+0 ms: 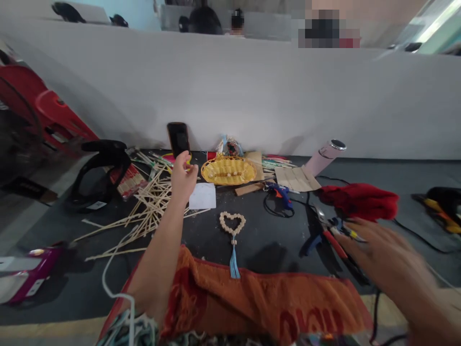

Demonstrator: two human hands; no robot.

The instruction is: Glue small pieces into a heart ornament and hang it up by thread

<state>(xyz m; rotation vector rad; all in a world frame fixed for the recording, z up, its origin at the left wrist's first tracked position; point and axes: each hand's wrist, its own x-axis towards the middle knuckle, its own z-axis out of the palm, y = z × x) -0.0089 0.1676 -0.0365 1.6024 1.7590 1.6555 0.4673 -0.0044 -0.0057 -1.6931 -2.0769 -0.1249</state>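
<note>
My left hand [184, 179] reaches to the back of the table, just in front of a dark phone [178, 138] leaning on the white partition. Its thumb and index finger are apart, with a yellow patch visible behind them. Motion blurs my right hand [387, 254], which is over a group of pliers [334, 242] with red and blue handles; its fingers are smeared, so I cannot tell whether it grips any. Between my hands lies a heart of pale beads [232, 223] with a light blue tassel [234, 263]. A yellow woven basket [228, 171] stands behind it, holding a few small pieces.
Loose thin sticks [151, 206] spread left of a white paper [202, 196]. A blue glue gun [283, 194], a red cloth [360, 201] and a pink flask [324, 157] are on the right. An orange towel [266, 298] covers the near edge. Cables cross the right side.
</note>
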